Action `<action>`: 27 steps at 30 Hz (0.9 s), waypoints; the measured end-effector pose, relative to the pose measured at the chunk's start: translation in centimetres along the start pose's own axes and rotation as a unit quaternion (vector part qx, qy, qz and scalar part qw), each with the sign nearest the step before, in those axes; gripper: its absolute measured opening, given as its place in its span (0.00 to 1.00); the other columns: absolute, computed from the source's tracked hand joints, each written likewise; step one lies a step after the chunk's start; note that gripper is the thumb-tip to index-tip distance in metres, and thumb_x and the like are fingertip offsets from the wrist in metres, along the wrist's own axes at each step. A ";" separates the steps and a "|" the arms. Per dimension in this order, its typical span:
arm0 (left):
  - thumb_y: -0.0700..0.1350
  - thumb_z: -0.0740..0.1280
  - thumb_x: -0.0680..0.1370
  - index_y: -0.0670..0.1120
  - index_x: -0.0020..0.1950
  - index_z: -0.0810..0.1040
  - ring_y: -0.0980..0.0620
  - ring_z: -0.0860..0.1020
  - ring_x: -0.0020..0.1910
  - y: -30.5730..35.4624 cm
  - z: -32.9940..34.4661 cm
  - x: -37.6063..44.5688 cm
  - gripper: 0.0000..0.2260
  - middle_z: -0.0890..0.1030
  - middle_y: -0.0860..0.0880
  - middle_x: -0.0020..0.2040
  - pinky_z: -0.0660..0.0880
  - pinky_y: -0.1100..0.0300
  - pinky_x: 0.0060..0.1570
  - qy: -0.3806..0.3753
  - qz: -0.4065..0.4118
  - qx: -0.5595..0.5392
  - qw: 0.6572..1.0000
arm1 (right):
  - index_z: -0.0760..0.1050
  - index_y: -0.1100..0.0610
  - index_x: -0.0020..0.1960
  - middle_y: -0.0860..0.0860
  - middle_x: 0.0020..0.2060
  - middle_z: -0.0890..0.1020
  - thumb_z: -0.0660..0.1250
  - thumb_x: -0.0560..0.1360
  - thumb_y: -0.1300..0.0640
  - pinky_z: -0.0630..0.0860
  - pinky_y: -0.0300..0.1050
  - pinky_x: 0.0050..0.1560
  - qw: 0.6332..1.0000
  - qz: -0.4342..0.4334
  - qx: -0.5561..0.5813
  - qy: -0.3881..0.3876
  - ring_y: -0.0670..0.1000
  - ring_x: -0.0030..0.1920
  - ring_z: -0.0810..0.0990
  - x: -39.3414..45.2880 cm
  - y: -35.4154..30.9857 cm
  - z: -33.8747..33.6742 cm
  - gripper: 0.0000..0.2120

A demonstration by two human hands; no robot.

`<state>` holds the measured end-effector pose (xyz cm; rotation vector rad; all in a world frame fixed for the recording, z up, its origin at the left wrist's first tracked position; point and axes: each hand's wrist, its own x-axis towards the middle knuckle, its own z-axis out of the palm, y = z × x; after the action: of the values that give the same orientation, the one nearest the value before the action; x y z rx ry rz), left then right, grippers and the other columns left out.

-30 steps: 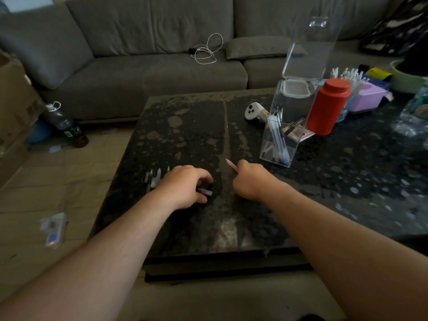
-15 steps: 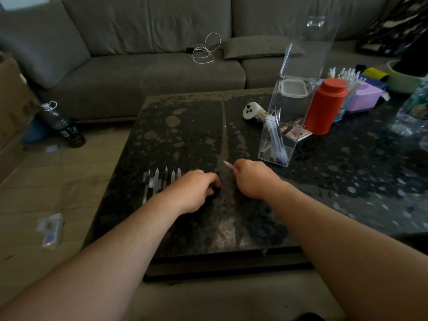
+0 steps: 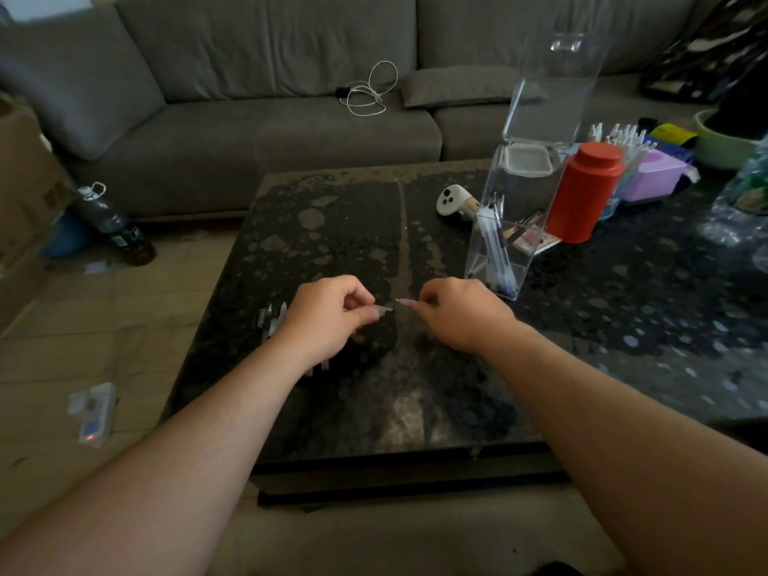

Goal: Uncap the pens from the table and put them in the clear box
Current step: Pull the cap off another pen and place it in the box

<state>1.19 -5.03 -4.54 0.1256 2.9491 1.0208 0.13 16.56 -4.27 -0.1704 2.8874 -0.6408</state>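
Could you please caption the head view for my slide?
Two bare hands, left hand and right hand, pull a pen apart beside the clear plastic box.

2 hands (image 3: 328, 313), 1 clear box (image 3: 515, 226), 1 red canister (image 3: 584, 193), 1 white controller (image 3: 453, 200), 1 bottle (image 3: 110, 222) on floor.

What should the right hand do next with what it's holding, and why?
Probably carry the pen to the clear box and drop it in. The left hand pinches what looks like the cap, apart from the pen tip in the right hand; the lid stands open.
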 end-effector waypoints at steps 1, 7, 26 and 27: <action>0.52 0.77 0.78 0.58 0.51 0.82 0.60 0.82 0.45 -0.1 0.0 0.1 0.05 0.83 0.59 0.45 0.80 0.58 0.47 0.011 0.003 0.003 1.000 | 0.79 0.44 0.56 0.43 0.42 0.76 0.62 0.81 0.35 0.72 0.45 0.38 1.000 -0.007 -0.011 0.002 0.47 0.44 0.76 0.0 0.0 0.0 0.15; 0.51 0.77 0.77 0.57 0.48 0.81 0.59 0.81 0.46 -0.1 0.3 0.3 0.06 0.83 0.58 0.45 0.78 0.60 0.44 0.035 -0.012 0.034 0.999 | 0.80 0.44 0.47 0.44 0.42 0.80 0.65 0.78 0.32 0.77 0.47 0.40 0.997 -0.048 -0.050 0.035 0.48 0.46 0.79 -0.1 -0.1 0.4 0.17; 0.48 0.74 0.80 0.60 0.58 0.84 0.63 0.81 0.47 0.1 0.2 -0.2 0.09 0.83 0.62 0.46 0.78 0.59 0.51 -0.004 -0.002 0.015 1.000 | 0.84 0.45 0.53 0.45 0.44 0.81 0.71 0.79 0.43 0.78 0.48 0.46 0.983 -0.146 -0.033 0.109 0.48 0.46 0.79 -0.2 -0.8 0.8 0.08; 0.48 0.73 0.81 0.60 0.58 0.84 0.62 0.81 0.47 0.2 0.1 -0.2 0.09 0.83 0.61 0.46 0.78 0.59 0.50 -0.001 0.000 0.016 1.000 | 0.84 0.46 0.52 0.46 0.44 0.81 0.71 0.79 0.43 0.77 0.48 0.46 0.980 -0.152 -0.041 0.121 0.49 0.46 0.78 -0.3 -1.0 0.8 0.08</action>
<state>1.42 -4.78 -4.51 0.1265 2.9634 0.9735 0.66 15.40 -4.53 -0.5947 3.1557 -0.6278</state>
